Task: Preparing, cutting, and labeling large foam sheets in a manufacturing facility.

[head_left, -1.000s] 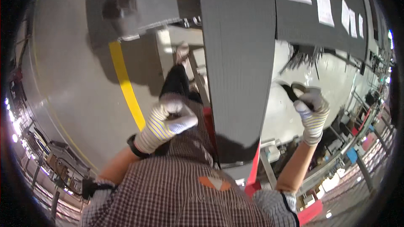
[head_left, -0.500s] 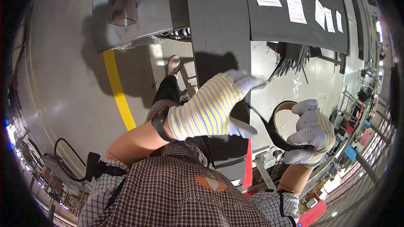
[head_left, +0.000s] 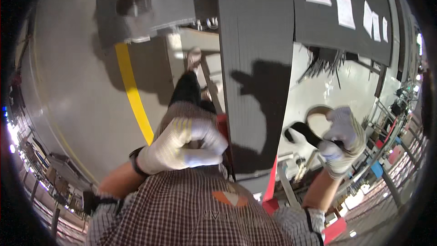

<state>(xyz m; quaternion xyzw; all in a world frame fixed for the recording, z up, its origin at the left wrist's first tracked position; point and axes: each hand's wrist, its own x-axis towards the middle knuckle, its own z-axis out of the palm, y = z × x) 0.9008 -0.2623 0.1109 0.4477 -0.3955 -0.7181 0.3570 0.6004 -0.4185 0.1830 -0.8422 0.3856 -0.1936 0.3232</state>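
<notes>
Moved: left hand (head_left: 182, 148) came back from panel (head_left: 255, 54), now a closed fist, holding nothing visible.
Right hand (head_left: 341, 139): closed on black strap (head_left: 305, 133).

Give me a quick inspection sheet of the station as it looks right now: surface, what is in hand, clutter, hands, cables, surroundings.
Surface: pale worktop on the right, beside a tall grey ribbed panel.
Job's things: black strap with a tan ring-shaped part next to it; how the two join cannot be told.
Clutter: small metal parts at the near edge, blurred.
Hands: left hand gloved, closed in a fist, nothing visible in it; right hand gloved, fingers closed on the black strap.
Cables: bundle of dark wires under the black board.
Surroundings: black board with paper sheets; yellow floor line; red frame bar.
</notes>
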